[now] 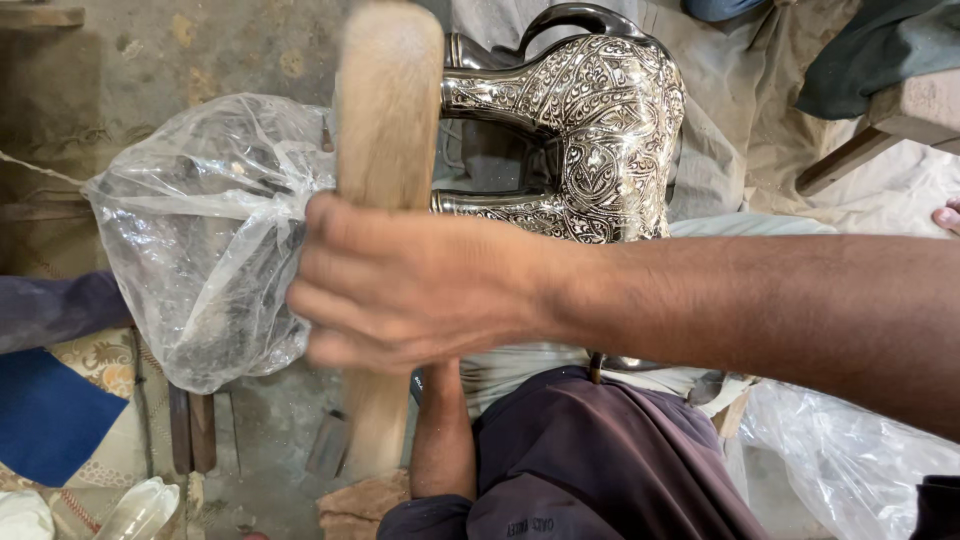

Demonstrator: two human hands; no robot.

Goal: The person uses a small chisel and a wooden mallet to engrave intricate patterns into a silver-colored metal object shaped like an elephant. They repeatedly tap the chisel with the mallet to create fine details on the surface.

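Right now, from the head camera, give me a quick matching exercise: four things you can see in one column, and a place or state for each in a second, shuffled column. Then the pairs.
Things:
1. wooden mallet
2. engraved metal vessel
3. clear plastic bag
4. blue cloth

Places or states:
A. lower left corner, lying flat
B. gripped upright in the right hand
C. crumpled, left of the mallet, dark items inside
D. silvery, behind the mallet, on the person's lap

Pairs: 1-B, 2-D, 3-C, 4-A
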